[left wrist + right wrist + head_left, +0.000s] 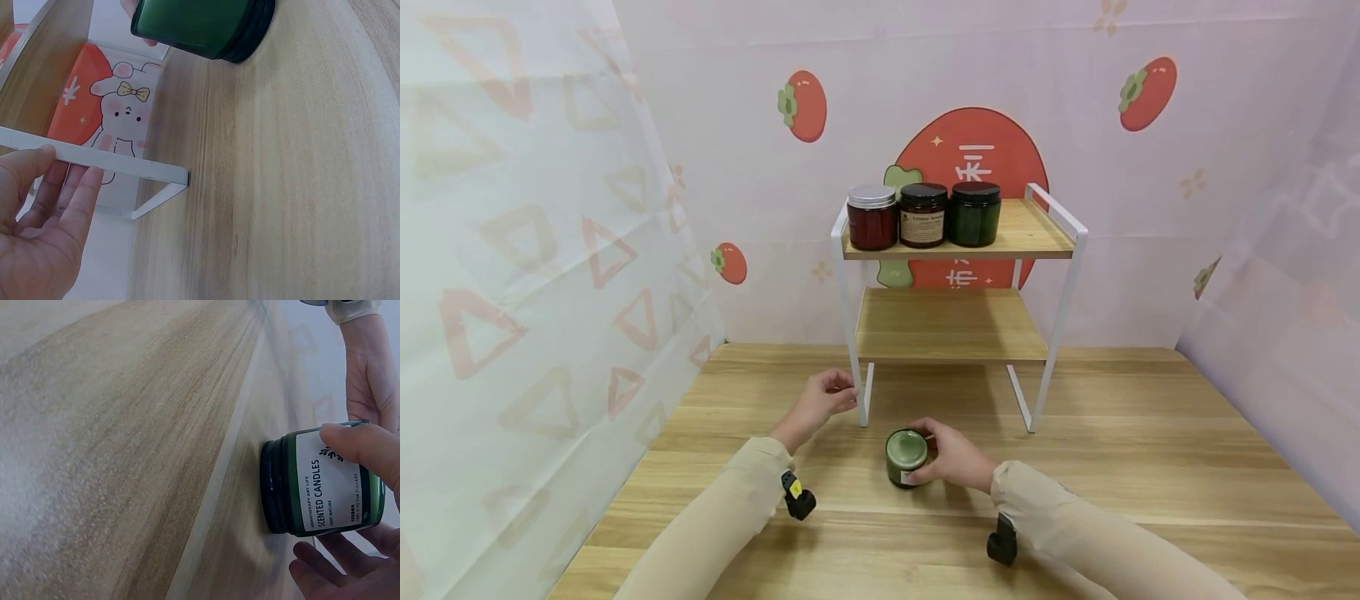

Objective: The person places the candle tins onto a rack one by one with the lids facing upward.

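On the table in front of the shelf rack, my right hand (958, 457) grips a green scented candle jar (906, 458). The jar is upside down, its dark lid facing the table and its glass base up. In the right wrist view, the thumb lies across the white label (328, 478) and the other fingers are round the far side. My left hand (820, 404) pinches the rack's front left white leg (119, 164) low down, thumb on one side and fingertips on the other. Both sleeves are beige.
The two-tier shelf rack (955, 325) stands at the table's back. Its top board bears a red jar with a silver lid (872, 221), a dark labelled jar (922, 218) and a green jar with a black lid (974, 218). Patterned cloth walls (737, 167) surround the table.
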Demonstrator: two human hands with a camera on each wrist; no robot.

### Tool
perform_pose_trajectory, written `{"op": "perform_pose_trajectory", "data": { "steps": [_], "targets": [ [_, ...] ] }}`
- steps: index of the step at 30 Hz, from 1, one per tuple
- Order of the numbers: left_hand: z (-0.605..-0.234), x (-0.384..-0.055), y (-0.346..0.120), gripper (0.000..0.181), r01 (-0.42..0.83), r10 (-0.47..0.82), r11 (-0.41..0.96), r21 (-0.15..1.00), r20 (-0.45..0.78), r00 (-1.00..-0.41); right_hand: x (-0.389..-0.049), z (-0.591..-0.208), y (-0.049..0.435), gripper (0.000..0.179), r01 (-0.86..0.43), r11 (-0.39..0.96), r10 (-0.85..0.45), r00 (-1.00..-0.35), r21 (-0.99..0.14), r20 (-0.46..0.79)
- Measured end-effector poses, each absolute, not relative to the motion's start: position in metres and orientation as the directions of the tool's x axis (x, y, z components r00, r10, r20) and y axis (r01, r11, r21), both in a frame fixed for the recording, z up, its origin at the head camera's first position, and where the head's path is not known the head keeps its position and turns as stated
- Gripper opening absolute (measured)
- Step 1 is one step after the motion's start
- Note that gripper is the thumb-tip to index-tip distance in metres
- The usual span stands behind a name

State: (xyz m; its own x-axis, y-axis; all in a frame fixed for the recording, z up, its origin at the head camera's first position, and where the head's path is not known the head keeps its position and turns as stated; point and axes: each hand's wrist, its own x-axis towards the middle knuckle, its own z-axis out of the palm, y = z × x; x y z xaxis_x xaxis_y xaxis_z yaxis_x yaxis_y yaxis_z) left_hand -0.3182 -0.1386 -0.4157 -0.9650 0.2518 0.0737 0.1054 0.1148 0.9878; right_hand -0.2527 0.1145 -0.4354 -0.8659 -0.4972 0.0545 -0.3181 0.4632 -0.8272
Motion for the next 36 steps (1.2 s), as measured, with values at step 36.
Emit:
{"op": "perform_pose_trajectory", "data": {
  "steps": [36],
  "targets": [
    [-0.419,-0.32,-0.14,0.013,0.11,0.269,0.115,0.987,0.075,-0.96,-0.249,-0.423,0.12,0.065,-0.332,0.602,-0.421,-0.905,-0.726,0.065]
  ]
}}
